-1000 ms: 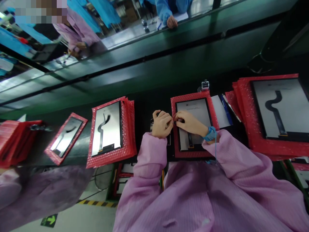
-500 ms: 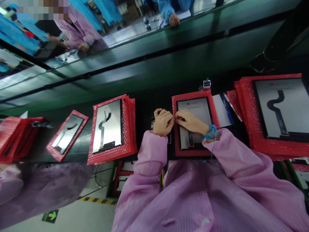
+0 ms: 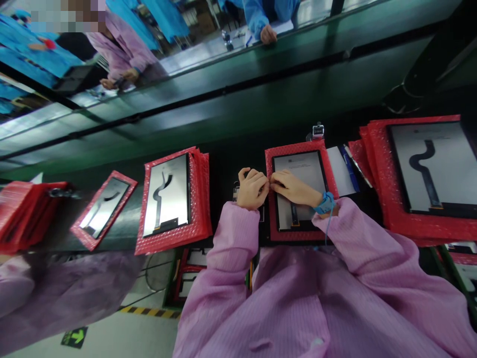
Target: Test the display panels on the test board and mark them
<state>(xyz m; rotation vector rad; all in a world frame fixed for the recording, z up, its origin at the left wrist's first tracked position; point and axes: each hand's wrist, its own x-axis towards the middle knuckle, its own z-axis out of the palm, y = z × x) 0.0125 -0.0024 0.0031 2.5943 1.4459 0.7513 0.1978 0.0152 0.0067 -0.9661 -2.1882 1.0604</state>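
Observation:
A flat display panel (image 3: 303, 161) with a dark ribbon cable (image 3: 294, 215) lies on a red bubble-wrap sheet (image 3: 298, 235) before me. My right hand (image 3: 296, 189), with a blue wrist strap (image 3: 326, 204), rests over the panel, fingertips pinched together at its left edge. Just left of it, my left hand (image 3: 252, 190) is curled closed, its fingertips meeting those of the right. What the fingers hold is hidden between them. Under the left hand, part of a small dark item with pale markings (image 3: 236, 190) shows.
Stacked red bubble-wrap sheets with a panel on top (image 3: 166, 196) stand left, another panel stack (image 3: 428, 164) right. Pens (image 3: 349, 169) lie on white paper (image 3: 338, 171); a small counter (image 3: 318, 131) sits behind. A smaller panel (image 3: 104, 206) lies further left, beside a co-worker's sleeve (image 3: 17, 278).
My hands keep nearly the same pose at the panel's left edge. Across the bench, a co-worker's hands have come closer together. The view has shifted very slightly.

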